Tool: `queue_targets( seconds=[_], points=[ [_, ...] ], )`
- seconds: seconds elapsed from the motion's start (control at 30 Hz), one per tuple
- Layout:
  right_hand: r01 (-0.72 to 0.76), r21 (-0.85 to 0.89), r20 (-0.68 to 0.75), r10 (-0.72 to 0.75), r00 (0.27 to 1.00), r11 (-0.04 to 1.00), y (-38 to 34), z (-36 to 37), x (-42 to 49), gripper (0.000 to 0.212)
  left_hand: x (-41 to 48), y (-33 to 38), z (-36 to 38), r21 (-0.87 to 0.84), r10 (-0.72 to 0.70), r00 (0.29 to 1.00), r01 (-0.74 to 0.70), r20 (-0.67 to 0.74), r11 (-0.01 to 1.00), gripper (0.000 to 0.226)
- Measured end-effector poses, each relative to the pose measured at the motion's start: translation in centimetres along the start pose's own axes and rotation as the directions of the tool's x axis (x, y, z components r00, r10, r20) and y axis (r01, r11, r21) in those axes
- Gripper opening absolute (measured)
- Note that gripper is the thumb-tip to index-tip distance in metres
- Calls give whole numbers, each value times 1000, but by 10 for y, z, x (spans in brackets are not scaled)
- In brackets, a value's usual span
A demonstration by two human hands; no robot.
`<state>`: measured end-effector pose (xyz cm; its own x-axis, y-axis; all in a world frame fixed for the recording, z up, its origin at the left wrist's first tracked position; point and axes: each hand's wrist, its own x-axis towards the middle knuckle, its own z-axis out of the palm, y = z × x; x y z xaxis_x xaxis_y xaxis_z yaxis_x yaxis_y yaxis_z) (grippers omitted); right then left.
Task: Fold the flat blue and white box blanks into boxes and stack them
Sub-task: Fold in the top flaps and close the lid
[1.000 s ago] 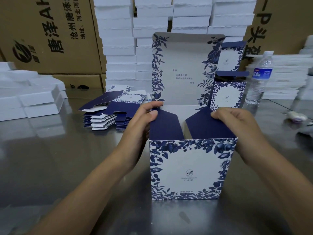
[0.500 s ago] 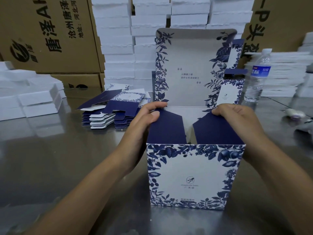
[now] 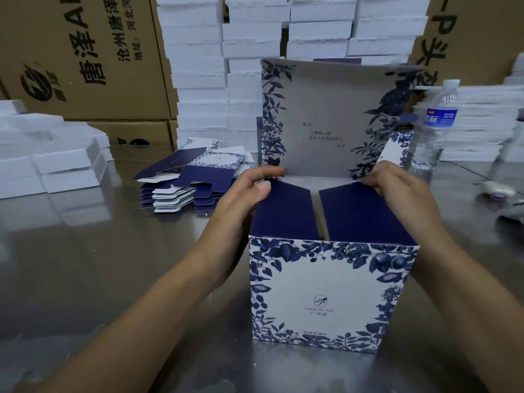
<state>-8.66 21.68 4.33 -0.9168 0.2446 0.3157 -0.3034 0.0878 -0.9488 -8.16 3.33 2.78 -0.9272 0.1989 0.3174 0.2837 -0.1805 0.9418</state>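
Box of floral-printed card, squared, navy flaps folded inward.

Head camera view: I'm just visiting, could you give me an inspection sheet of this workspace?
Surface: shiny metal table, reflective.
Job's things: blue and white box standing, lid upright, two navy flaps folded inward; pile of flat blanks behind left.
Clutter: water bottle; small white object, unclear.
Grips: left grip and right grip each hold a flap at the box's rear corners.
Cables: nothing seen.
Surroundings: white box stacks, brown cartons.
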Motion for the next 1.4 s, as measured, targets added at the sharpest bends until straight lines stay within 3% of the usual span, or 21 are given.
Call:
queue_targets(
  seconds=[0.07,0.13,0.27,0.33,0.47,0.6,0.73,0.77,0.87,1.07,1.23,1.33,1.4],
  points=[
    [37,-60,23,-35,999,998,0,0,2,34,-9,5,3,-1,42,996,-42,-73,999,22],
    [51,-81,37,-48,998,995,1,0,2,35,-9,-2,-5,40,88,991,-84,-103,996,29],
    [3,82,37,-6,999,997,1,1,-2,32,-7,-2,-7,83,99,989,-90,-111,992,35],
    [20,80,25,-22,999,997,-1,2,-2,34,-9,0,-5,93,95,990,-85,-108,992,33],
    [-2,134,6,1,1000,991,-3,4,0,60,-10,3,-3,74,93,986,-83,-139,994,27],
    [-50,204,12,48,999,978,0,4,3,40,-9,3,-1,-4,82,982,-84,-172,996,12],
    [-71,164,13,70,997,984,3,4,6,59,-7,-4,-6,8,70,986,-69,-153,998,45],
    [-66,139,5,66,998,988,2,4,4,55,-8,-4,-6,46,84,986,-78,-147,996,48],
    [-17,67,-15,18,1000,998,0,5,-1,38,-2,-2,-5,107,105,989,-94,-100,990,23],
    [71,6,50,-72,996,997,-6,5,-5,22,6,4,-9,151,-13,999,19,-44,988,33],
    [-16,36,163,10,987,999,-16,7,-11,19,17,17,-5,183,-71,997,75,-28,980,37],
    [-156,150,168,130,977,976,-16,4,-8,13,15,25,-2,116,-186,981,180,45,977,27],
    [-235,193,231,188,955,953,-17,3,-7,6,17,30,-1,178,-238,967,219,89,959,17]
  ],
)
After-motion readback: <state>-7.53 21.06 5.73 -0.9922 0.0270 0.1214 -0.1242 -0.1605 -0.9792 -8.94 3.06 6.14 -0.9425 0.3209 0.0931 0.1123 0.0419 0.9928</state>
